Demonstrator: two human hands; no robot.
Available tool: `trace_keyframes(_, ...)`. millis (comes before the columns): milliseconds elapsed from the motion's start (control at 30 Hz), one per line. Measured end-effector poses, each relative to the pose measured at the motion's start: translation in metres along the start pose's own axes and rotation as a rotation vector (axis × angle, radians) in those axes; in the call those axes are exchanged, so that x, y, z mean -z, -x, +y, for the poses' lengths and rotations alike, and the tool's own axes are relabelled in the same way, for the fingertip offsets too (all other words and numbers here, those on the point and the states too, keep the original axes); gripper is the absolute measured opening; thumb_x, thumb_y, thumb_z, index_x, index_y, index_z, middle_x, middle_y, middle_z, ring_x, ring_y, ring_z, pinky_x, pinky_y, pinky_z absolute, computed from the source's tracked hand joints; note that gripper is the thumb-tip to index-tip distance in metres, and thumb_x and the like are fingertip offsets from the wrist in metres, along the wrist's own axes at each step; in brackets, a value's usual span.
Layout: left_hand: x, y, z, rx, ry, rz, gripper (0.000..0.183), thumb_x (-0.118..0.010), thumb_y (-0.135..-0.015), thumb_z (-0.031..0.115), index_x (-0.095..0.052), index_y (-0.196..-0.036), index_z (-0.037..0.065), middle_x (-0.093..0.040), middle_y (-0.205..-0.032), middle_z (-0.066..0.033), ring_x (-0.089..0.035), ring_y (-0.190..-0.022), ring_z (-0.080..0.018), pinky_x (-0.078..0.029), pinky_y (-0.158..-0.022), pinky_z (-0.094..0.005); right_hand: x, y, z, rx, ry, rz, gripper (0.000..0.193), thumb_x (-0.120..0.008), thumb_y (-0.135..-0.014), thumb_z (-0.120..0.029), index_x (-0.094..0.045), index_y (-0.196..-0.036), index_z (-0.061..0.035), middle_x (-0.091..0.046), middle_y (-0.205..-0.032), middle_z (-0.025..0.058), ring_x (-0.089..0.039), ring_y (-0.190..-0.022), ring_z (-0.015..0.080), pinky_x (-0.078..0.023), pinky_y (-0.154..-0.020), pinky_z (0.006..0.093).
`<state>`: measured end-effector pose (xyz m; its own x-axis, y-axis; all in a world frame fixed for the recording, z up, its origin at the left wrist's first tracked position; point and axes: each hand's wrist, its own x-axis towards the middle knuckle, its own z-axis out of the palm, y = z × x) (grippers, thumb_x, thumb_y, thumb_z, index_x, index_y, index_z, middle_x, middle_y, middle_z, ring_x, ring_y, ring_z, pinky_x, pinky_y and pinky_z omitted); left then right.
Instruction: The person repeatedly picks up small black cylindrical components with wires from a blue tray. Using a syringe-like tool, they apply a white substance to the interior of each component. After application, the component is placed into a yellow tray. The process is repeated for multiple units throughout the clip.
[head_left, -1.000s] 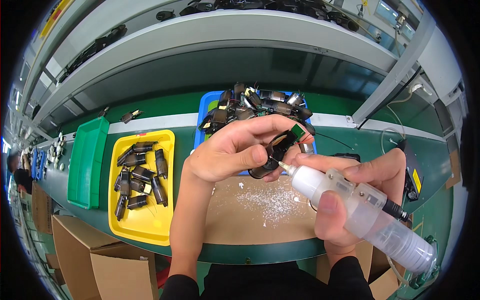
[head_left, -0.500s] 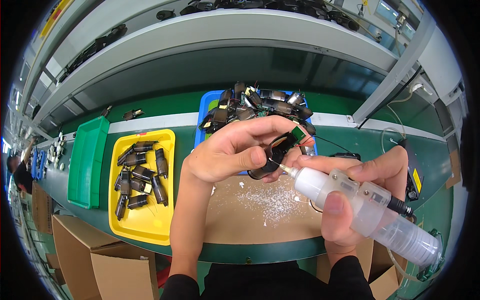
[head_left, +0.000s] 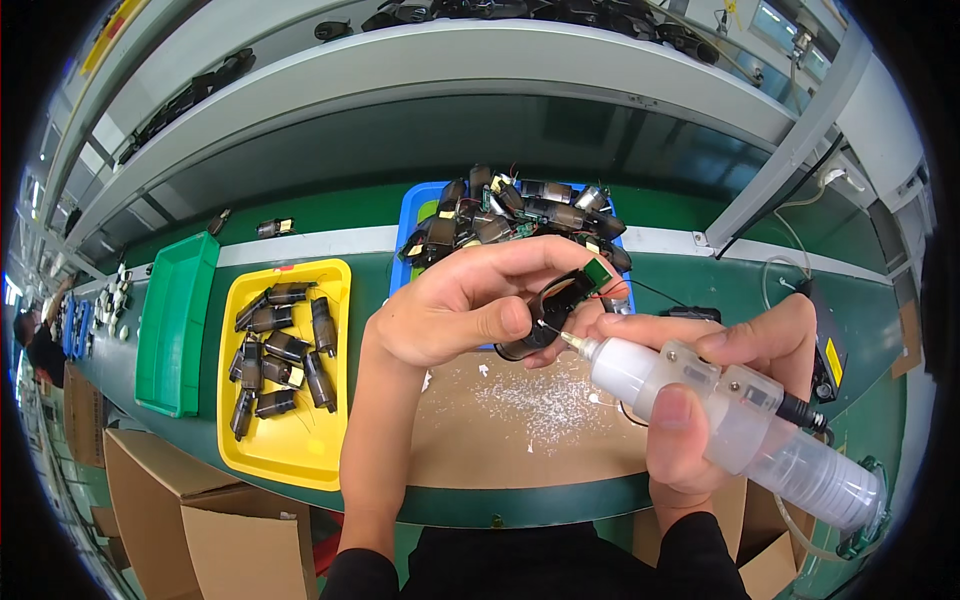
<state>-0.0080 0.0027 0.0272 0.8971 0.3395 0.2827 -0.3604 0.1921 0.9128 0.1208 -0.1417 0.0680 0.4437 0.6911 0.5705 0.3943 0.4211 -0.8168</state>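
Note:
My left hand (head_left: 450,318) is closed around a dark, hollow cylindrical housing (head_left: 565,296), tilted over the middle of the bench. A small green circuit board (head_left: 597,272) with red wires sticks out of its far end. In my right hand (head_left: 682,450) is a translucent dispensing syringe (head_left: 625,372), gripped by its barrel with a clamp and black cable attached. Its thin nozzle points at the housing, very near its side, where a small white spot shows. Whether the tip touches cannot be made out.
A yellow tray (head_left: 340,400) holds several dark housings; beside it stands a green tray (head_left: 150,370). Behind my hands, a blue tray (head_left: 408,215) is heaped with similar parts. White specks lie on the brown board (head_left: 440,440). Cardboard boxes (head_left: 240,550) stand below the bench.
The syringe has drawn back slightly to the right from the housing. Two dark parts on the green strip behind the trays have shifted right. My left hand has barely moved.

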Motion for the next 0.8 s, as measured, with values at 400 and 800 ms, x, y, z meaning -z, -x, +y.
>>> trace_keyframes(400, -0.001, 0.002, 0.0, -0.021, -0.017, 0.036, 0.08, -0.068, -0.072, 0.06, -0.052, -0.115, -0.007, -0.056, -0.109, -0.0124, -0.058, -0.09, -0.0135, -0.051, -0.06, -0.0206, 0.0, 0.0, 0.001, -0.009, -0.053, -0.025, 0.057, -0.07, -0.077, -0.045, -0.03, -0.092, -0.0077, -0.068, -0.079, 0.0185, -0.065, -0.074, 0.0178, -0.052, -0.072, 0.0278)
trace_keyframes(800, 0.015, 0.03, 0.002, 0.027, -0.267, 0.217, 0.044, -0.054, -0.093, 0.027, -0.047, -0.126, -0.002, -0.056, -0.106, -0.0079, -0.051, -0.081, -0.01, -0.042, -0.069, -0.0207, 0.002, -0.004, -0.01, 0.056, -0.003, 0.049, 0.047, -0.061, -0.083, -0.042, -0.029, -0.09, -0.0074, -0.066, -0.078, 0.0221, -0.065, -0.067, 0.0225, -0.054, -0.071, 0.0294)
